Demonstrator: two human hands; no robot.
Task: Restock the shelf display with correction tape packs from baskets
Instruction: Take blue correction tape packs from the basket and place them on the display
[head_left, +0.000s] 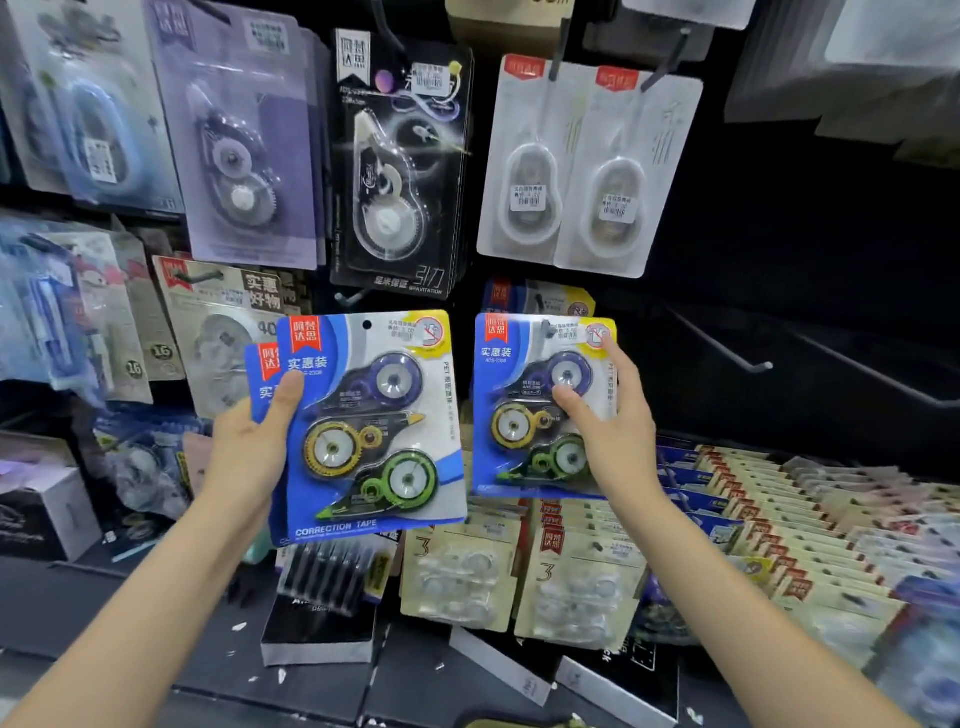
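My left hand (249, 447) grips a small stack of blue correction tape packs (374, 421), each with a purple, a yellow and a green dispenser; the thumb lies across the front pack's left edge. Another pack of the same kind (519, 405) hangs at a peg on the dark display wall. My right hand (613, 426) holds that pack by its right edge, thumb on the front and forefinger up along the side. More blue packs hang behind it (501, 296).
Other correction tape packs hang above: purple (244, 150), black (400, 171), white (587, 171). Bare pegs (727, 348) stick out at the right. Below lie rows of beige packs (753, 514), two beige blister packs (576, 587) and boxes (319, 634) on the shelf.
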